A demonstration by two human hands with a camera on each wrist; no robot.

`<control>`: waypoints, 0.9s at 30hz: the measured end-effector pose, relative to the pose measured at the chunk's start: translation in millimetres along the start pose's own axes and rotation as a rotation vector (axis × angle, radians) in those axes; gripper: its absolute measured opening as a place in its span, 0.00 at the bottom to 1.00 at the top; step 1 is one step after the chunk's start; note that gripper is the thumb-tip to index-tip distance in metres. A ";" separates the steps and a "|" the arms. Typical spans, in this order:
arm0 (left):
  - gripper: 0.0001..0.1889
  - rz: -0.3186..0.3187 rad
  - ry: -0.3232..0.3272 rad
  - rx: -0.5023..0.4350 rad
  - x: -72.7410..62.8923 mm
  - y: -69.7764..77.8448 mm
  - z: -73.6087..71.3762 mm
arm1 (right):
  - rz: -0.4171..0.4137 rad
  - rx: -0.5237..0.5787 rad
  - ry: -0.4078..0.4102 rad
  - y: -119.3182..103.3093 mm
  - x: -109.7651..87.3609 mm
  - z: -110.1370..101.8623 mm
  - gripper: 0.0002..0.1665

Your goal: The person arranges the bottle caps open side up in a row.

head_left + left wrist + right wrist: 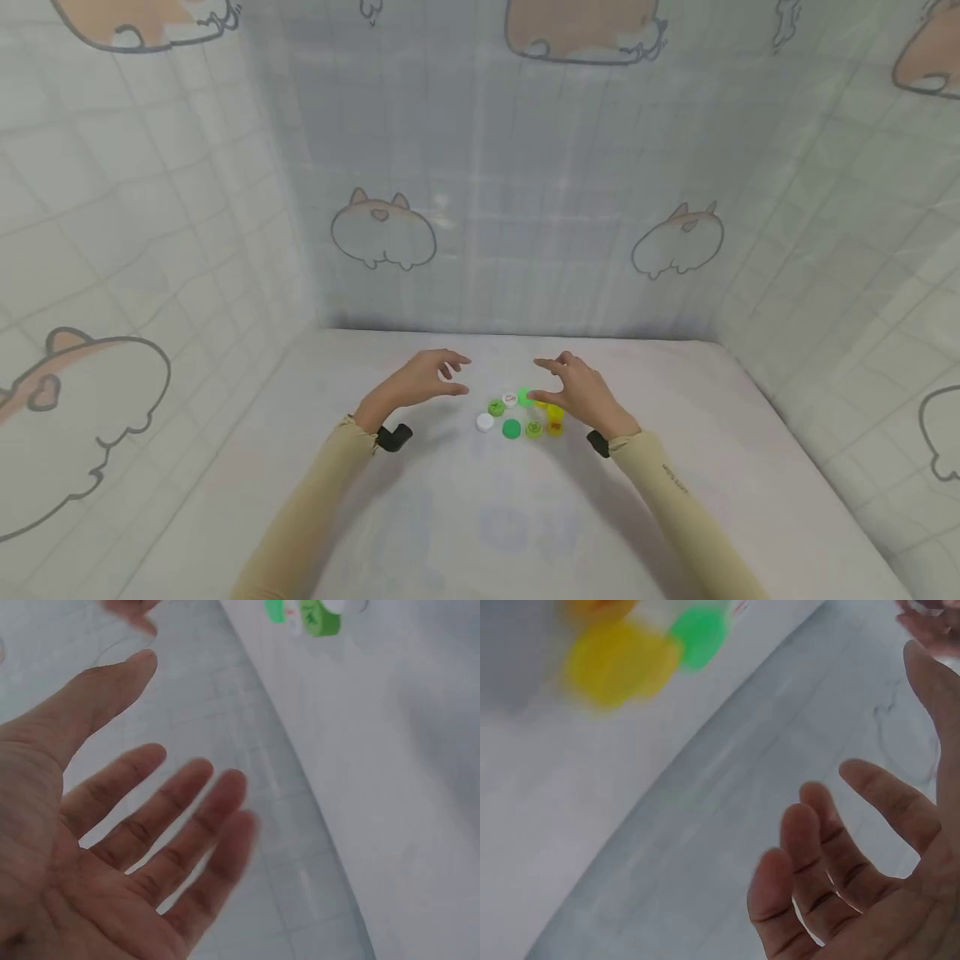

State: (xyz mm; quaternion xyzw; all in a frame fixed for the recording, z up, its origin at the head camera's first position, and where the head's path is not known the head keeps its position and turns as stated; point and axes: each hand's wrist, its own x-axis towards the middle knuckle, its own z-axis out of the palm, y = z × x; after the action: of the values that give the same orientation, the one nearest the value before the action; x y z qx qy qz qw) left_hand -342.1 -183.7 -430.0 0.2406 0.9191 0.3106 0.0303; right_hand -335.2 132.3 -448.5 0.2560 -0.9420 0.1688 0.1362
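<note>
Both hands hover over the table with nothing between their fingers. My left hand [420, 379] is to the left of a loose ring of bottle caps, fingers spread and relaxed in the left wrist view. My right hand [585, 392] hangs over the ring's right side, fingers loosely bent, and covers part of it in the head view. In the ring lie a white cap [484, 422], a dark green cap [512, 429], light green caps [496, 407], a white cap with a red mark [510, 400], a bright green cap [524, 397] and yellow caps [555, 412].
The caps lie on a pale table [480, 508]. Hanging sheets with a grid and cartoon animals enclose it at the back [525, 167], left and right. A dark wrist strap [393, 437] shows at the left sleeve's cuff, another [598, 443] at the right.
</note>
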 end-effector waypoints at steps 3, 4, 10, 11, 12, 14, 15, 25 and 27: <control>0.26 0.002 -0.036 0.002 7.7 2.7 4.9 | -0.036 0.020 -0.056 -13.2 13.5 7.4 0.37; 0.25 -0.005 -0.052 -0.003 9.2 2.3 7.6 | -0.040 0.028 -0.084 -16.9 17.1 11.1 0.36; 0.23 -0.020 -0.123 -0.033 11.7 -6.5 30.6 | -0.026 0.095 -0.273 -33.8 25.8 33.3 0.32; 0.23 -0.017 -0.133 -0.034 11.5 -7.6 34.4 | -0.032 0.101 -0.292 -35.9 25.4 36.1 0.32; 0.22 -0.013 -0.141 -0.030 11.4 -8.5 37.9 | -0.043 0.107 -0.304 -38.5 24.5 38.3 0.31; 0.21 -0.010 -0.154 -0.033 12.4 -9.2 43.7 | -0.066 0.124 -0.318 -41.1 23.2 42.5 0.29; 0.20 -0.008 -0.159 -0.028 12.4 -9.3 45.5 | -0.075 0.133 -0.321 -42.5 23.1 44.6 0.28; 0.14 -0.027 -0.153 0.105 11.3 -5.0 63.6 | -0.117 0.127 -0.334 -51.9 22.6 62.8 0.22; 0.13 -0.022 -0.146 0.125 10.4 -4.4 67.9 | -0.129 0.123 -0.325 -51.6 21.5 66.3 0.21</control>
State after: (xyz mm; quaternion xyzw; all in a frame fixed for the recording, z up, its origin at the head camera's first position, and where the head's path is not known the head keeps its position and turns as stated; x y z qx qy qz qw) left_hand -339.2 -144.3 -486.2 0.2538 0.9347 0.2337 0.0856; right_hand -337.1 55.3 -488.4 0.3474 -0.9212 0.1737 -0.0232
